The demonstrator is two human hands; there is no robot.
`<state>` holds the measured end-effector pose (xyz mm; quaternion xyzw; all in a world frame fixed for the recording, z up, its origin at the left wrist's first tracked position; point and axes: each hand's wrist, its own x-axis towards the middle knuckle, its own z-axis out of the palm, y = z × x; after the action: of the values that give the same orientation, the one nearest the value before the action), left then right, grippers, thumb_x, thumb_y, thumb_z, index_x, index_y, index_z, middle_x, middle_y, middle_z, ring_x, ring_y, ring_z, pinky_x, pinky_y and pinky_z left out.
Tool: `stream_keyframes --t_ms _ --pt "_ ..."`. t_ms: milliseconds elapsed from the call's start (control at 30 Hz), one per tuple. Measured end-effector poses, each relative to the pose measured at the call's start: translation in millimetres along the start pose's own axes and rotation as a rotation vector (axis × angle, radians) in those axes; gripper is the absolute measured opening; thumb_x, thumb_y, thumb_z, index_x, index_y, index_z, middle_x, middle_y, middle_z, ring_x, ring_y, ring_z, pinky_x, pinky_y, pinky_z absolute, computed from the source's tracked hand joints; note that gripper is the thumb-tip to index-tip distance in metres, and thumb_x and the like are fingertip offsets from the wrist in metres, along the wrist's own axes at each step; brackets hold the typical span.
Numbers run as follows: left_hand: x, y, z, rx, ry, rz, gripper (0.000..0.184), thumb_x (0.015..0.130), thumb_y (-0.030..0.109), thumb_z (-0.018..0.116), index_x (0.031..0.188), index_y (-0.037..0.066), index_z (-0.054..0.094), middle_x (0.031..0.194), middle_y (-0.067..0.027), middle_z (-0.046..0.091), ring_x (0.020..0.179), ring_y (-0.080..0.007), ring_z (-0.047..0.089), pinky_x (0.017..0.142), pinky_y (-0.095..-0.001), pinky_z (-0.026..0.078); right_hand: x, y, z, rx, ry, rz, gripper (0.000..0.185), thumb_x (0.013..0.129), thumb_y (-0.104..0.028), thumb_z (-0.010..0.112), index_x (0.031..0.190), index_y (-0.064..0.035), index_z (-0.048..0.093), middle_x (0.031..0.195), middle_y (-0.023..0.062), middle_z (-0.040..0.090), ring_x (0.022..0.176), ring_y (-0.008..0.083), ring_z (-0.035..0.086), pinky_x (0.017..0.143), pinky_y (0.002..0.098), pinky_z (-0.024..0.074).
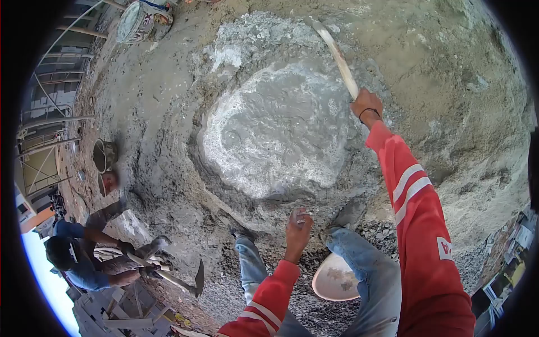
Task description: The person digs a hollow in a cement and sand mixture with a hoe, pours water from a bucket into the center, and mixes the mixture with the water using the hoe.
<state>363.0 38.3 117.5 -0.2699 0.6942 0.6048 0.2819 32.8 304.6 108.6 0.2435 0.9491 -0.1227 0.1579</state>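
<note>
My right hand (368,104) is wrapped round a pale wooden handle (339,59), which slants away to the far edge of the wet mix. What tool the handle belongs to cannot be made out. A wide round pool of wet grey cement mix (281,126), with white froth on its surface, lies in a ring of sand and cement in front of me. Near its close edge, my left hand (298,227) hangs with loosely curled fingers and nothing visible in them. Between my legs, a pale basin (336,278) rests on gravel.
At the left, a co-worker (92,253) in a blue shirt grips a hoe-like tool (174,279). Several buckets stand around, including a dark bucket (105,155) at left and a stained bucket (137,23) farther off. Gravel (382,236) lies by my feet.
</note>
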Motion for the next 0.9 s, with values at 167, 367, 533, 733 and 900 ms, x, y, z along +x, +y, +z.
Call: stream_keyframes --t_ms 167,367,533,733,900 --pt "-42.8 -20.8 -35.3 -0.039 -0.049 -0.1 0.035 0.092 0.021 0.057 0.119 0.002 0.047 0.1 -0.0115 0.062 0.081 -0.0173 0.065 0.068 -0.0285 0.053 -76.9 25.8 15.5 0.232 0.027 0.088 0.034 0.069 -0.016 0.067 0.102 -0.0042 0.064 0.093 0.0204 0.067 0.09 0.0386 0.064 0.079 0.0454 0.0516" --pt "-28.4 6.9 -49.8 -0.086 -0.184 -0.186 0.042 0.089 0.025 0.06 0.123 0.003 0.047 0.097 -0.0113 0.064 0.08 -0.0167 0.064 0.07 -0.0298 0.051 -129.3 49.9 3.3 0.592 0.178 -0.036 0.025 0.068 -0.011 0.067 0.089 0.001 0.06 0.08 0.0232 0.064 0.083 0.0411 0.063 0.073 0.0461 0.0496" --pt "74.2 173.3 59.3 -0.112 -0.452 0.076 0.052 0.093 0.034 0.057 0.134 0.01 0.036 0.121 -0.0144 0.055 0.105 -0.0222 0.057 0.086 -0.0364 0.048 -136.5 60.9 -17.9 0.459 0.264 0.002 0.03 0.07 -0.01 0.067 0.095 0.0003 0.055 0.08 0.025 0.064 0.084 0.0418 0.063 0.073 0.0474 0.0502" --pt "230.3 257.8 246.0 0.086 -0.238 0.302 0.057 0.081 0.025 0.069 0.119 -0.011 0.043 0.097 -0.021 0.061 0.085 -0.029 0.065 0.068 -0.0407 0.053 -76.1 71.6 -22.5 0.284 -0.065 0.223 0.037 0.073 -0.016 0.068 0.106 -0.0045 0.054 0.095 0.0227 0.066 0.095 0.0398 0.063 0.082 0.0474 0.0508" --pt "267.5 195.2 244.5 0.04 -0.369 -0.131 0.018 0.079 0.009 0.066 0.072 -0.003 0.055 0.06 -0.0076 0.052 0.044 -0.0168 0.051 0.038 -0.0311 0.042 -126.7 83.3 4.3 0.308 -0.242 0.258 0.037 0.072 -0.019 0.07 0.104 -0.0054 0.056 0.093 0.0215 0.066 0.092 0.0392 0.064 0.079 0.0462 0.0516"
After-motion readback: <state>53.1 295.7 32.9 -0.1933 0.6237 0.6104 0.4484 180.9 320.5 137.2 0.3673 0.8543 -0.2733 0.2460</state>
